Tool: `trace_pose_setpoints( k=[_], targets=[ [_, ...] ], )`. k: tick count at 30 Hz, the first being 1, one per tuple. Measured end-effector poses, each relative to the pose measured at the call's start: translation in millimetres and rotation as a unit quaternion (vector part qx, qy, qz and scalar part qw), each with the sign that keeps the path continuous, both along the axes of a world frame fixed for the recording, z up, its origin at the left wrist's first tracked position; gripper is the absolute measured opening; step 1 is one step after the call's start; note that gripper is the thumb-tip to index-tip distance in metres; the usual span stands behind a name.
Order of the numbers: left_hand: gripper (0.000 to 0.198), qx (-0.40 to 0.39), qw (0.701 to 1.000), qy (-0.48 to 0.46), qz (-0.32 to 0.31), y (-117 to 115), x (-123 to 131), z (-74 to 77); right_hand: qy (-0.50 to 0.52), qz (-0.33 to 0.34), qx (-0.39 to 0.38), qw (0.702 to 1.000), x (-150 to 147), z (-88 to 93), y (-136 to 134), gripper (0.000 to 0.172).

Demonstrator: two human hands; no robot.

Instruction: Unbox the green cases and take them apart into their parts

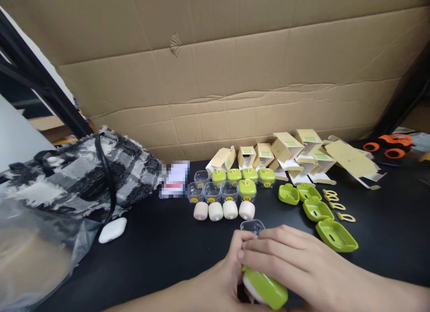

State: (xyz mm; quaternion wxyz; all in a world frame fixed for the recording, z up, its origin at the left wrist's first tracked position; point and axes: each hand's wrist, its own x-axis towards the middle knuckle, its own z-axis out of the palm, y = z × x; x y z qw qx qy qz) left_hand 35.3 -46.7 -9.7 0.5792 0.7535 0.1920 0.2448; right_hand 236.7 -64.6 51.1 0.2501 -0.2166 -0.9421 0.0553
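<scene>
Gripped between curled left hand (231, 269) and closed right hand (287, 256), low over the tabletop (161, 249): a green lid (273, 290) with a pale piece (251, 287) at its edge. Just beyond, one clear cup (252, 227). Farther back, four open cups (212, 192) and five lidded cups (247, 189), contents unclear. Nearer, four pale tubs (215, 211). To the right, loose lids (341, 239); behind, opened boxes (286, 147).

A frayed, checked black-and-white bag (134, 175) slumps sideways. Just in front of the bag lies a rounded white case (112, 230); also in front, clear plastic wrapping (80, 240). Behind the bag stands a creased cardboard sheet (228, 79); well to its right, an orange-wheeled toy car (397, 144).
</scene>
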Motion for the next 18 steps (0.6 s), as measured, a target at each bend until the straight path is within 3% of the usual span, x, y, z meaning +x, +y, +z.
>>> trace_pose_setpoints(
  k=[7, 10, 13, 15, 18],
  targets=[
    [0.071, -0.029, 0.999, -0.019, 0.023, -4, 5, 4.1, 0.018, 0.021, -0.028, 0.999, -2, 2.3, -2, 0.044],
    [0.084, 0.005, 0.999, -0.038, 0.026, -6, 6, -2.0, 0.016, 0.017, -0.045, 0.999, -6, 1.2, -3, 0.04],
    [0.095, -0.02, 0.998, -0.061, 0.021, -10, 5, -7.1, 0.021, 0.018, -0.044, 0.999, -8, 0.4, -4, 0.038],
    [0.093, -0.059, 0.996, -0.063, 0.013, -11, 3, -0.5, 0.033, 0.022, -0.052, 0.998, -7, 1.3, -3, 0.04],
    [0.083, -0.088, 0.996, -0.02, -0.012, -7, 0, 25.6, 0.04, 0.035, -0.104, 0.993, -4, 7.8, 0, 0.047]
  ],
)
